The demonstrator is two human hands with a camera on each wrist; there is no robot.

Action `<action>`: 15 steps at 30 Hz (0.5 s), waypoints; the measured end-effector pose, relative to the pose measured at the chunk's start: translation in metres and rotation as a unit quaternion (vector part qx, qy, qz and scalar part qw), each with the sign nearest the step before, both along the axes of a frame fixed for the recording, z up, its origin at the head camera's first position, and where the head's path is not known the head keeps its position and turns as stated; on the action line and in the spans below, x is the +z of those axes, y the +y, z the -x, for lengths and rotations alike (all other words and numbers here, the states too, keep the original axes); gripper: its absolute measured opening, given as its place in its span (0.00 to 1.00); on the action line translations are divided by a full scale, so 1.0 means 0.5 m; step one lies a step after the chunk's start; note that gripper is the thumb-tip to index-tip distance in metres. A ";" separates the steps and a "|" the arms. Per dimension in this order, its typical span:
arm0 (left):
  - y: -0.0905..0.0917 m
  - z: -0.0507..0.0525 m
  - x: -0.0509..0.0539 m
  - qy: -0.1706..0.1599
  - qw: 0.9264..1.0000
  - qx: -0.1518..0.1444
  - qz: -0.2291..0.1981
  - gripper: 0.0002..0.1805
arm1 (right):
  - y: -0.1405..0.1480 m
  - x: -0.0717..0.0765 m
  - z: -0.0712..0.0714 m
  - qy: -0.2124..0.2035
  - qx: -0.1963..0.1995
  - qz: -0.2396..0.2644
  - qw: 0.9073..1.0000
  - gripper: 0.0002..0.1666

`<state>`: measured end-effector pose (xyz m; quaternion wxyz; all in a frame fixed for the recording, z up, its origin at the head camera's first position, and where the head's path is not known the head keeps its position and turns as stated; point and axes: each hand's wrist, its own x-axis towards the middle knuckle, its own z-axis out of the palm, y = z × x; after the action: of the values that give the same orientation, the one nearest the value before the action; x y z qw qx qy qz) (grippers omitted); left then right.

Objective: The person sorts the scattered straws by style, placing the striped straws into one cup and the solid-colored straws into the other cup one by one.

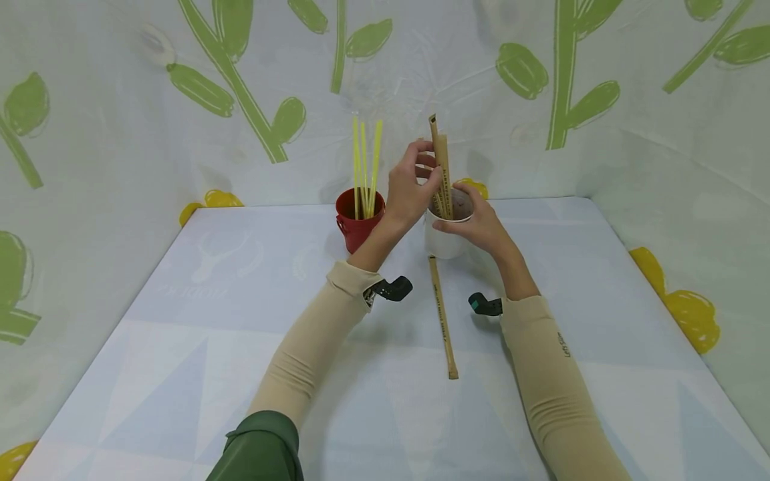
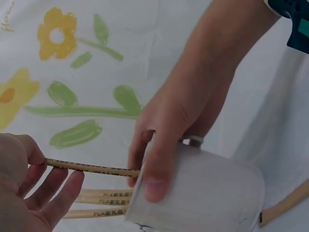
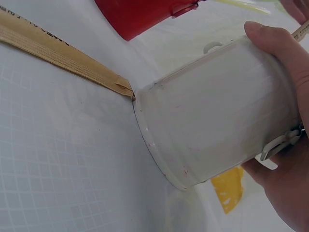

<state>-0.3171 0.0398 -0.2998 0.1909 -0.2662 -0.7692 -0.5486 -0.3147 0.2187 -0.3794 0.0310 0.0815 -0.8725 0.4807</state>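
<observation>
A white bucket (image 1: 443, 244) stands upright near the far edge of the table, and my right hand (image 1: 486, 230) grips it by the rim. Several paper-wrapped straws (image 1: 444, 160) with dark print stand inside. My left hand (image 1: 408, 192), above the bucket's left side, pinches one wrapped straw (image 2: 96, 168) between thumb and finger; its lower end is hidden in the bucket. In front of the bucket, another wrapped straw (image 1: 444, 321) lies on the table, its far end close to the bucket's base.
Left of the white bucket stands a red bucket (image 1: 355, 234) holding several yellow sticks (image 1: 364, 164). The pale table (image 1: 240, 287) ends just behind both buckets. Beyond it hangs a white curtain (image 1: 433, 60) with green leaves and yellow flowers.
</observation>
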 end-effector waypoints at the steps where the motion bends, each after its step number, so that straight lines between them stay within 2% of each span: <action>1: 0.001 0.000 -0.004 -0.002 1.000 0.002 0.002 0.19 | 0.000 0.000 0.000 -0.001 0.001 0.001 1.000 0.59; 7: 0.006 0.004 -0.025 -0.010 1.000 0.008 0.012 0.19 | 0.001 -0.001 0.001 0.000 0.006 0.007 1.000 0.58; 15: 0.012 0.009 -0.049 -0.021 1.000 0.001 0.008 0.20 | 0.001 -0.005 0.003 0.004 0.004 0.000 1.000 0.58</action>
<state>-0.3213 0.0459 -0.3243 0.1732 -0.2559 -0.7773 -0.5480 -0.3162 0.2190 -0.3818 0.0327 0.0868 -0.8720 0.4807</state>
